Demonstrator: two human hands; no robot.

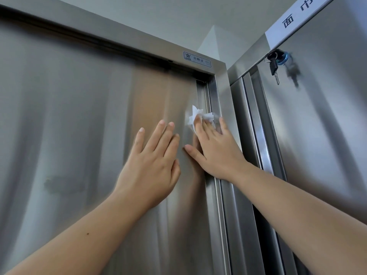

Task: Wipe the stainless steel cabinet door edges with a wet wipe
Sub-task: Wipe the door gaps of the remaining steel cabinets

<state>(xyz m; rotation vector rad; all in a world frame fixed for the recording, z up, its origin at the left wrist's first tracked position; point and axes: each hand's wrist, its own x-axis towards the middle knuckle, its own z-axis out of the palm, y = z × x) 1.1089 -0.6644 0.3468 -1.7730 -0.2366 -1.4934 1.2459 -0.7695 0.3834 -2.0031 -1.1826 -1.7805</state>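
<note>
A stainless steel cabinet door (83, 135) fills the left of the view, its right vertical edge (204, 96) running beside the frame post. A crumpled white wet wipe (198, 116) lies against that edge, high up. My right hand (216, 147) presses the wipe to the door edge with straight, spread fingers, the thumb pointing left. My left hand (153, 161) lies flat on the door face just left of the right hand, fingers straight and pointing up. It holds nothing.
A small label (197, 59) sits on the top frame rail. To the right stands a second steel cabinet (317, 135) with keys hanging from its lock (275, 62) and a white sign (294, 18) above. A dark gap runs between the cabinets.
</note>
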